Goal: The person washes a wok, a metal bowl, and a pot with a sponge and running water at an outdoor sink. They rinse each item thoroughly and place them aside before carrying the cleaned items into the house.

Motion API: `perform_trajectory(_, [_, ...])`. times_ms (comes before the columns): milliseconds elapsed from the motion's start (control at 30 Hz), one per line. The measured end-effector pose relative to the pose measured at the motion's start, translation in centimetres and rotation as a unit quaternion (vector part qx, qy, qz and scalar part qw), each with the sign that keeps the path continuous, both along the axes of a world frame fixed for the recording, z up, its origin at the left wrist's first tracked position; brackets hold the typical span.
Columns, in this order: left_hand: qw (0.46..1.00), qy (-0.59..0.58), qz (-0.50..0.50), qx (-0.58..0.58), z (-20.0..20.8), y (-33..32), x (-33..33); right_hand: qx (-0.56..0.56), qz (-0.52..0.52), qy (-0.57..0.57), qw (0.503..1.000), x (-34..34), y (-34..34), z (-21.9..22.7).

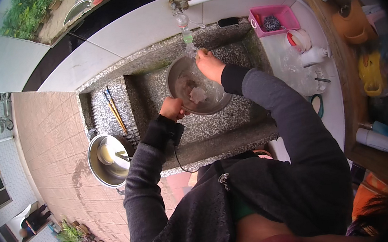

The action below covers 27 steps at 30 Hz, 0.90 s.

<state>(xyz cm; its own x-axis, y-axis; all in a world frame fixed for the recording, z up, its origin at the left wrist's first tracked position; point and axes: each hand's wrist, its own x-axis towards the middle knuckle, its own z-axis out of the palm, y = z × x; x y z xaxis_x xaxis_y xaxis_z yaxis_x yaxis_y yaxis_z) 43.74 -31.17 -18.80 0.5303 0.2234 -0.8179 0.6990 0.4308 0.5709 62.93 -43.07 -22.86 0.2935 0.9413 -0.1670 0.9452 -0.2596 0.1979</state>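
Note:
A round metal basin (pixel 223 104) rests in the speckled stone sink (pixel 247 127), with water and a pale, flat piece (pixel 197 95) inside. My left hand (pixel 172 109) grips the basin's near-left rim with curled fingers. Over the far-right side of the basin is my right hand (pixel 210 65), its fingers pinched together beside the water stream. Whatever those fingers hold, if anything, is too small to make out. Water runs from the tap (pixel 183 21), which has a clear and green nozzle, into the basin.
Two thin sticks (pixel 116 111) lie on the ribbed washboard at the left. A metal pot (pixel 91 162) with dishes inside stands beside the sink's left end. On the right ledge are a pink basket (pixel 282 13) with a scrubber, a white bottle (pixel 313 56) and plastic bags (pixel 288 69).

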Motion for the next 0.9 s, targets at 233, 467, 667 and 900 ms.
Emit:
perform_trajectory(233, [1.000, -0.003, -0.008, 0.017, -0.7, -0.2, -0.1, -0.090, 0.049, 0.224, 0.969, -2.1, -4.7, -1.9])
perform_trajectory(467, [1.000, 0.012, 0.003, -0.023, -1.4, 0.3, -0.5, 0.250, -0.231, 0.411, 0.846, -1.0, 0.7, -3.9])
perform_trajectory(667, [1.000, 0.002, 0.013, -0.011, -0.5, 0.4, 0.7, 0.286, 0.030, 0.528, 0.799, -4.6, 2.9, -2.2])
perform_trajectory(900, [0.998, 0.045, -0.032, -0.003, -0.3, 1.6, 0.5, -0.116, 0.067, 0.555, 0.821, -4.5, -3.2, 1.7])
